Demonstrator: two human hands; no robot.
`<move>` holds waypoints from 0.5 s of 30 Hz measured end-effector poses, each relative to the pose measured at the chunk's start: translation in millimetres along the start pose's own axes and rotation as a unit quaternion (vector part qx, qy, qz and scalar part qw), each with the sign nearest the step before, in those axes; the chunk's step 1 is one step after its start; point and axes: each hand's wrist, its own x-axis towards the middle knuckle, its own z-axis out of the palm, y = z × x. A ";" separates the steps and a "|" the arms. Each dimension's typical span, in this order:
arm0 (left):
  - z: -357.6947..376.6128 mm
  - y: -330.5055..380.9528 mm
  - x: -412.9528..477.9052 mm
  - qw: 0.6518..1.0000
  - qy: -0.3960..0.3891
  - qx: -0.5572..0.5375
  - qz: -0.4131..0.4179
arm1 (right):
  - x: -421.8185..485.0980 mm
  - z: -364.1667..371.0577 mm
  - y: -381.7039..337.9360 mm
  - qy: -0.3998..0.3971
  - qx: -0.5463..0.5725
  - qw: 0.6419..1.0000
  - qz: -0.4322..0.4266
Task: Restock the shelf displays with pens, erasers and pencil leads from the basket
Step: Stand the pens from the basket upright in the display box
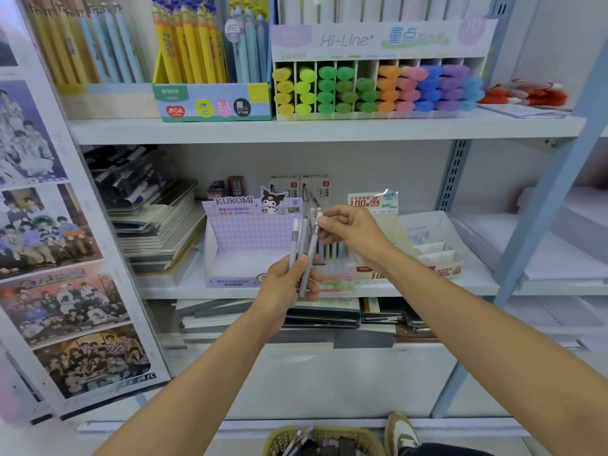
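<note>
My left hand (pixel 285 284) grips a small bunch of slim grey and lilac pencil lead tubes (pixel 302 245), held upright in front of the middle shelf. My right hand (pixel 350 230) pinches the top of one tube in that bunch. Behind the tubes stands a purple Kuromi display box (pixel 237 235), its tray looking mostly bare. To its right, partly hidden by my hands, is a lead display (pixel 335 271) with several pastel tubes. The woven basket (pixel 279 439) sits on the floor at the bottom edge, with more stock inside.
The top shelf holds a Hi-Line highlighter display (pixel 378 87) and boxes of yellow and blue pens (pixel 210 60). Stacked notebooks (pixel 158 232) lie left of the Kuromi box. A white divided box (pixel 434 245) sits at right. A photo board (pixel 59 258) leans at left. My shoe (pixel 399 432) is beside the basket.
</note>
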 end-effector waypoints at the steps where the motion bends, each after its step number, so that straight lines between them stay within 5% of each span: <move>1: 0.3 1.0 -0.3 1.000 0.002 -0.002 -0.005 | -0.1 -4.8 -3.3 0.008 0.011 1.000 -0.001; 7: -0.6 3.2 -1.1 0.999 0.044 0.008 -0.010 | 6.7 -31.9 -17.0 0.118 0.057 0.989 -0.061; 15: 0.4 3.3 2.3 0.996 0.069 -0.009 -0.051 | 9.4 -30.6 14.9 0.155 -0.134 0.976 -0.072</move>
